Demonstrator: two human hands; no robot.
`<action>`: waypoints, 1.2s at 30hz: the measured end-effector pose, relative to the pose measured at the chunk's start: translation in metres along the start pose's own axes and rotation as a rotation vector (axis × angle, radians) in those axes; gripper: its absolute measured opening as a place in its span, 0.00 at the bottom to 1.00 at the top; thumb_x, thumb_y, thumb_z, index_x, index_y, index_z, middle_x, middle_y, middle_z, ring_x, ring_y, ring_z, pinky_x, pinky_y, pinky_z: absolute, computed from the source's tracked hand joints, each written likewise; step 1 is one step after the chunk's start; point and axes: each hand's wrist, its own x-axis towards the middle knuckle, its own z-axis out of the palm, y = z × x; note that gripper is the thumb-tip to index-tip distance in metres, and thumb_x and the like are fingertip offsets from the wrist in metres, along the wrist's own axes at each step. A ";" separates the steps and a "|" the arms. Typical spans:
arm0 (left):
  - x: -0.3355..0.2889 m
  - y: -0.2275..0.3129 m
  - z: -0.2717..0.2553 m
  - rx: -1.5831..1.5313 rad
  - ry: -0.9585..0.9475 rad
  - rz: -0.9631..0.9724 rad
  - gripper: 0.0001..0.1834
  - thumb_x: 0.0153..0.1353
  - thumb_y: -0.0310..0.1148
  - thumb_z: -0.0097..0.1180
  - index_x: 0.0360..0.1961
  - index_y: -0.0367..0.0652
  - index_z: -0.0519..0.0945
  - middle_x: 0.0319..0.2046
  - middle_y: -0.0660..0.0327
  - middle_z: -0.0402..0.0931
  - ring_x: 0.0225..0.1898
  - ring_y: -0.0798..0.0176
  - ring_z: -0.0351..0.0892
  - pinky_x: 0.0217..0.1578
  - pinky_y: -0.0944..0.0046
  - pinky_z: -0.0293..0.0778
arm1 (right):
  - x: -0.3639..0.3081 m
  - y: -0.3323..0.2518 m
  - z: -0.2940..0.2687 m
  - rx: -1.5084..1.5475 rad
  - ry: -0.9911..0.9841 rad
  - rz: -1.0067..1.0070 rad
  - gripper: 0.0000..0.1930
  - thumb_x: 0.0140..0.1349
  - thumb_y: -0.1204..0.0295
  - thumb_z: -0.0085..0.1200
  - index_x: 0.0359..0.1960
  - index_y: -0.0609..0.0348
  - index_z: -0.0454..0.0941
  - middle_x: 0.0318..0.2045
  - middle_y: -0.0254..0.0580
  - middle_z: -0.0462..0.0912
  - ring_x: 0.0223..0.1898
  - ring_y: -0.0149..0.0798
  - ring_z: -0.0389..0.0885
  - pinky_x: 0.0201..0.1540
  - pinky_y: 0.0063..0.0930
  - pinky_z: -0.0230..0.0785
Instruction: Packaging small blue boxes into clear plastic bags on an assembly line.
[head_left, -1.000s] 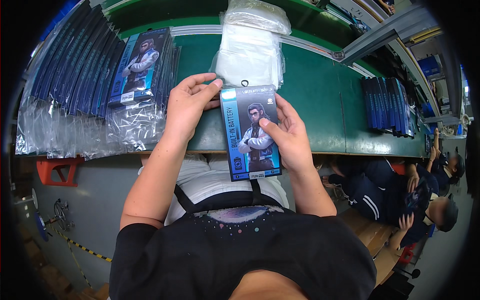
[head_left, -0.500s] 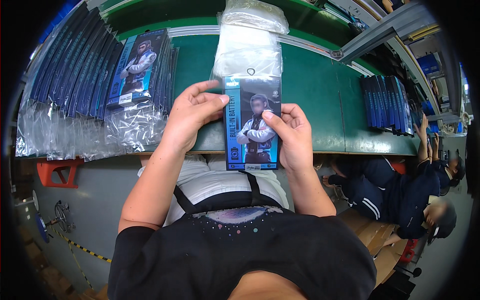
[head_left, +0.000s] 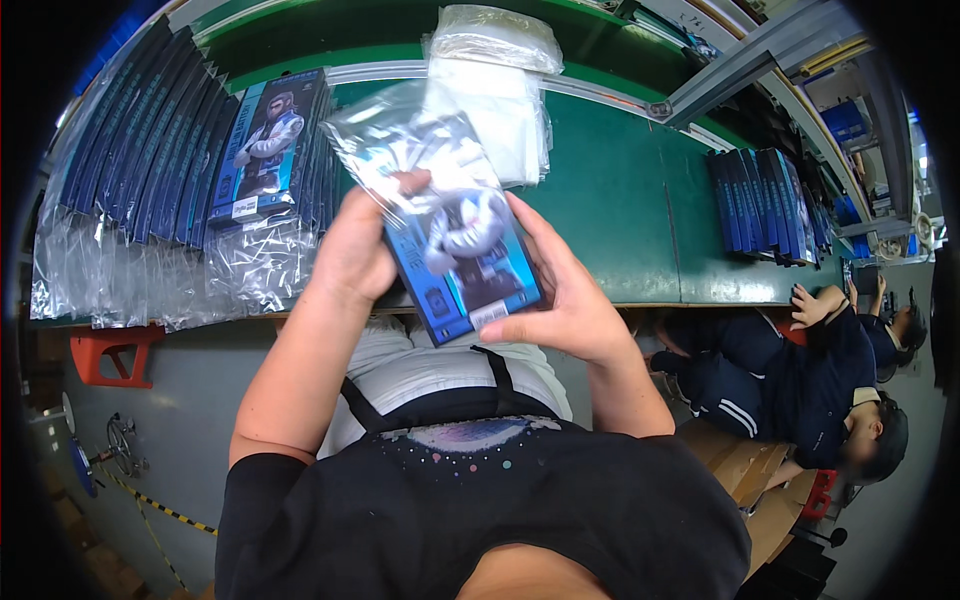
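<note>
A dark blue printed box [head_left: 475,265] with a picture of a figure on its front is tilted over the table's near edge. A clear plastic bag [head_left: 375,130] covers it, its loose end spreading past the box's far end and catching glare. My left hand [head_left: 355,245] grips the box's left side, with the thumb pressing the plastic on the front. My right hand [head_left: 565,300] is wrapped round the lower right side, thumb across the bottom corner. Beyond them a pile of flat clear bags [head_left: 495,110] lies on the green table [head_left: 620,210].
Bagged boxes stand in a packed row [head_left: 150,140] at the left, with one box [head_left: 262,150] lying face up against them. Another row of boxes [head_left: 750,205] stands at the right. A red stool [head_left: 115,355] is below the table; a co-worker [head_left: 800,390] sits at the right.
The box has gone from upright beside the bag pile to tilted, with a clear bag now around it. My left hand has closed on its side; my right hand has shifted to its lower corner.
</note>
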 end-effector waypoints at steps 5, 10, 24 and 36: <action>-0.029 -0.015 0.042 0.157 -0.107 -0.009 0.20 0.57 0.27 0.58 0.49 0.28 0.72 0.43 0.52 0.77 0.42 0.60 0.80 0.45 0.60 0.77 | 0.010 -0.013 -0.005 -0.091 0.080 -0.166 0.58 0.43 0.76 0.71 0.71 0.55 0.39 0.50 0.51 0.74 0.49 0.36 0.76 0.50 0.28 0.69; -0.042 -0.023 0.047 0.112 -0.537 -0.184 0.23 0.62 0.32 0.54 0.55 0.29 0.69 0.50 0.48 0.74 0.52 0.55 0.75 0.51 0.56 0.74 | 0.003 -0.029 -0.008 -0.329 0.576 -0.620 0.20 0.61 0.82 0.52 0.56 0.65 0.68 0.42 0.50 0.79 0.39 0.32 0.80 0.43 0.21 0.71; -0.020 -0.018 0.032 0.622 -0.385 0.279 0.21 0.63 0.38 0.49 0.50 0.30 0.71 0.47 0.52 0.74 0.50 0.58 0.75 0.48 0.57 0.75 | 0.024 -0.057 0.025 -0.233 -0.192 -0.543 0.20 0.63 0.75 0.49 0.56 0.69 0.66 0.44 0.52 0.78 0.43 0.37 0.77 0.48 0.28 0.68; 0.017 0.016 0.007 -0.516 -0.254 -0.246 0.18 0.62 0.30 0.49 0.50 0.30 0.72 0.50 0.45 0.74 0.53 0.45 0.72 0.59 0.45 0.64 | 0.009 -0.026 0.024 0.115 0.045 0.128 0.20 0.68 0.59 0.44 0.44 0.68 0.74 0.35 0.48 0.81 0.33 0.35 0.80 0.34 0.25 0.74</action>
